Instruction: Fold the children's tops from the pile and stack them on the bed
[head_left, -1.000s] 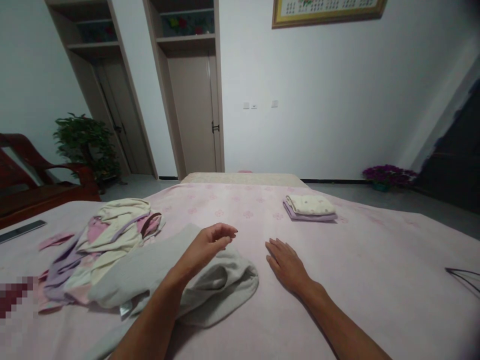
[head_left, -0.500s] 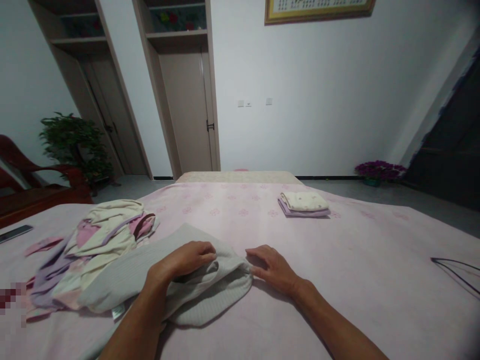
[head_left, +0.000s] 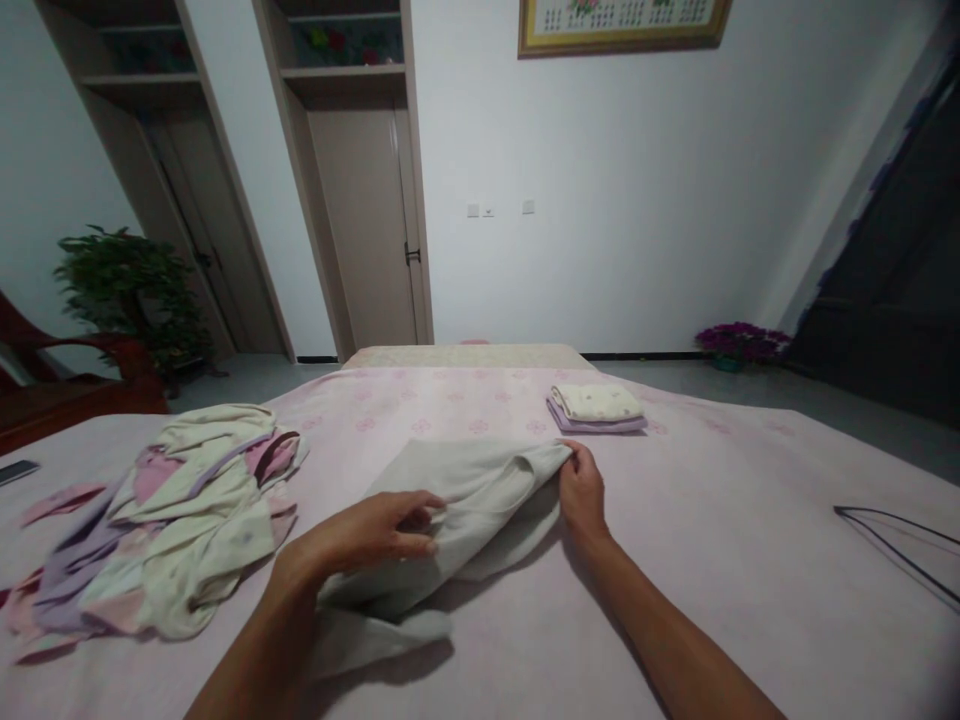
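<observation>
A pink flowered sheet [head_left: 712,530] is spreading out beneath both hands and well beyond them on either side. To the left of the left hand, apart from it, a loose heap of clothes [head_left: 210,500] is lying in cream, pink and lilac folds. The pale grey garment [head_left: 480,500] is lying crumpled on the sheet between the two hands, with one narrower end resting nearer the person, just below the left hand.

The left hand [head_left: 382,530] is staying partly open over the garment's near left side, thumb parted from loosely bent fingers; whether the fingertips are actually pressing on the fabric is hard to tell. Its forearm is slanting in from the lower left, the back of the hand facing up. The right hand [head_left: 583,490] is closing on the garment's far right corner, pinching the edge between thumb and fingers, while its forearm is angling up from the lower right, the wrist upright.

Just beyond the right hand, a folded stack [head_left: 598,408] is sitting, cream over lilac. Well to that hand's right, a thin black cable [head_left: 892,540] is lying in a bent loop.
</observation>
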